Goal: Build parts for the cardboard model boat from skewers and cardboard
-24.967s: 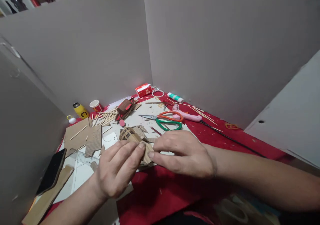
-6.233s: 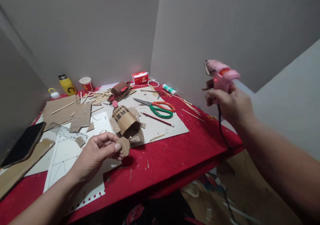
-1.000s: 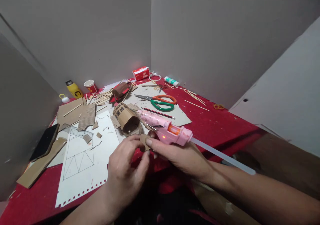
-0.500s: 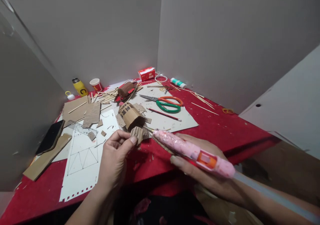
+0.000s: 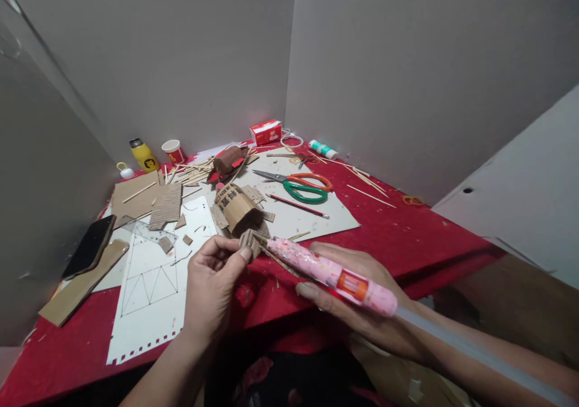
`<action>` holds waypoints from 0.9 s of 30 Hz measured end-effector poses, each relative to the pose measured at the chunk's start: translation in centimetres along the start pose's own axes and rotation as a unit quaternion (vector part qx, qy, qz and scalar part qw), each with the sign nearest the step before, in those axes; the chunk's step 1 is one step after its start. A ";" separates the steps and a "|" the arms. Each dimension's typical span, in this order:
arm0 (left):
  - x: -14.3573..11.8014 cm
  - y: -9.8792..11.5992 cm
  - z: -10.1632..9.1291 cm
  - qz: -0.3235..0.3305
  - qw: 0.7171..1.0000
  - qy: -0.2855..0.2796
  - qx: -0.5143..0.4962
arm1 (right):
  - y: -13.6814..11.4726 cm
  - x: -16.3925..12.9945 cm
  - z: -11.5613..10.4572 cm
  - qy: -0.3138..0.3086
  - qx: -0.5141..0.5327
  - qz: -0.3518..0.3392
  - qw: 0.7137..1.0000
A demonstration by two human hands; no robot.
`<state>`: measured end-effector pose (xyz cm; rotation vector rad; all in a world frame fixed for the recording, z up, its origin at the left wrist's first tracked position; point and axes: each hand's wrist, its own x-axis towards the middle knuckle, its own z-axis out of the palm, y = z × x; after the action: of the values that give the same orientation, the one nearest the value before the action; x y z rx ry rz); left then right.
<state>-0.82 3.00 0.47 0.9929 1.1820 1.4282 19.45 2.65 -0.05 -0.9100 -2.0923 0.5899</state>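
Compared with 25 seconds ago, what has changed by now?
The pink glue gun, then beside the scissors, has come nearer, into the right hand, its tip at a small corrugated cardboard piece now pinched by the left hand. The printed cardboard body, then held by both hands, is let go beyond them. The scissors, yellow bottle and paper cup stayed put.

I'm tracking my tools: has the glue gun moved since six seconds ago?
Yes: judged against the scissors, the glue gun has moved left and down in the picture.
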 end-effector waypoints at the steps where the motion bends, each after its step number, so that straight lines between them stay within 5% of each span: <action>1: 0.0 -0.1 0.0 0.001 1.000 0.000 0.000 | 0.1 0.0 0.0 0.002 -0.003 0.001 1.000; 27: 0.2 -0.5 -0.1 0.000 1.000 -0.010 -0.011 | 0.3 -0.5 0.4 -0.008 -0.005 -0.005 1.000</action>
<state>-0.90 3.18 -0.05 0.9890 1.1503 1.4255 19.50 2.45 -0.71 -0.9030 -2.1136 0.5848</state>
